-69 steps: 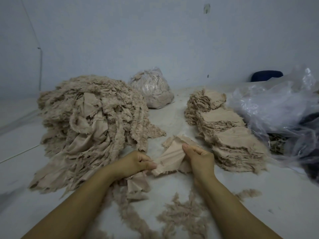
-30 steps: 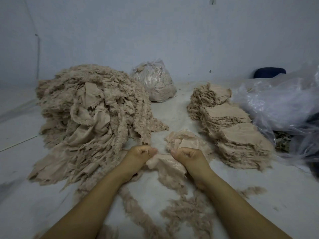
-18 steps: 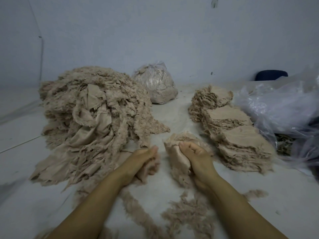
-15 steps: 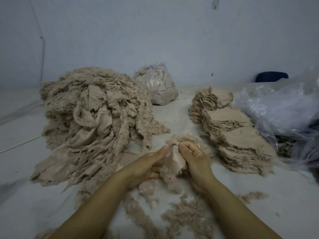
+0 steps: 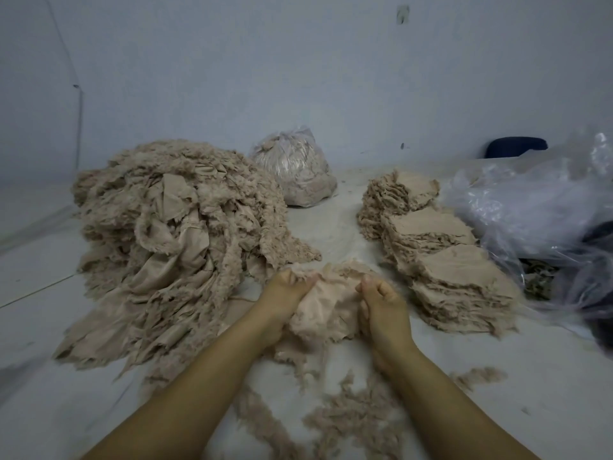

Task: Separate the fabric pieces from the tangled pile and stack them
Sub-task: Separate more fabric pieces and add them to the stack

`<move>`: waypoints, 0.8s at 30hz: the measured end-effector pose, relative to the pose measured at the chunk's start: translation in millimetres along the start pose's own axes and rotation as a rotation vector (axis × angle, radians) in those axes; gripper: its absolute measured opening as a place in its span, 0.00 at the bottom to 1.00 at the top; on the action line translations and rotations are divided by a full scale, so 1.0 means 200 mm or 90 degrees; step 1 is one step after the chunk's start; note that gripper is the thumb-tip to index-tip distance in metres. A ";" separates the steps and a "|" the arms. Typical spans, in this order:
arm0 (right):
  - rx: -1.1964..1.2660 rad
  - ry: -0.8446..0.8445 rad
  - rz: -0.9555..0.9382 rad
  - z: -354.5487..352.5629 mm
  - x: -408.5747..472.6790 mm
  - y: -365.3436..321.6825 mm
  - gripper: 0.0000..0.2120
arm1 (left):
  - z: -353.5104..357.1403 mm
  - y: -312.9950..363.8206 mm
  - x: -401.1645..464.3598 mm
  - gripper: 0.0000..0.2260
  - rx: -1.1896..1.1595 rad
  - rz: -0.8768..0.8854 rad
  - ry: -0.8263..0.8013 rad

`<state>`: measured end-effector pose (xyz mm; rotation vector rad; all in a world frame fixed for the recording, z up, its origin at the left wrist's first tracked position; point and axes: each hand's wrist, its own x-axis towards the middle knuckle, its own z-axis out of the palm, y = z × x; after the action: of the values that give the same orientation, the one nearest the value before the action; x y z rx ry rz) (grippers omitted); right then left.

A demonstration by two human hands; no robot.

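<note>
Surface: a pale grey floor [image 5: 331, 227] carried everything.
Left: a big tangled pile [image 5: 179, 237] of beige fabric lay on it.
Right: three neat stacks [image 5: 441, 250] sat in a row, touching one another.
Back: a clear bag of scraps [image 5: 295, 167] stood by the wall.
Far right: crumpled plastic sheeting [image 5: 530, 210] lay beside the stacks.
Front: loose fluffy trimmings [image 5: 348, 419] were scattered about.

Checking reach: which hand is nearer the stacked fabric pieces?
Right. The right hand grips a fabric clump just beside the stacked fabric pieces; the left hand grips the clump's far side.
</note>
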<state>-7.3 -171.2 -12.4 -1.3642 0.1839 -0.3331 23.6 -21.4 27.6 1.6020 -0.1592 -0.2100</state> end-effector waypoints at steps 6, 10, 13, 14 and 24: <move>-0.070 -0.326 0.167 0.04 -0.09 0.00 0.22 | 0.03 0.01 0.01 0.15 -0.060 -0.001 0.085; -0.073 -0.315 0.051 0.05 -0.09 -0.01 0.18 | 0.02 0.01 0.06 0.09 -0.129 -0.020 0.175; -0.180 -0.346 -0.044 0.04 -0.10 0.00 0.19 | -0.01 0.02 0.09 0.11 -0.142 -0.030 0.264; -0.224 -0.378 -0.059 0.04 -0.10 0.01 0.19 | -0.03 0.03 0.10 0.12 -0.164 -0.024 0.297; -0.096 -0.386 0.143 0.07 -0.14 -0.04 0.20 | 0.04 -0.03 0.05 0.11 -0.060 0.127 0.189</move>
<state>-30.0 -149.5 -3.2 -1.5172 -0.1454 0.2926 32.0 -31.4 21.7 1.4933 -0.0771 0.1727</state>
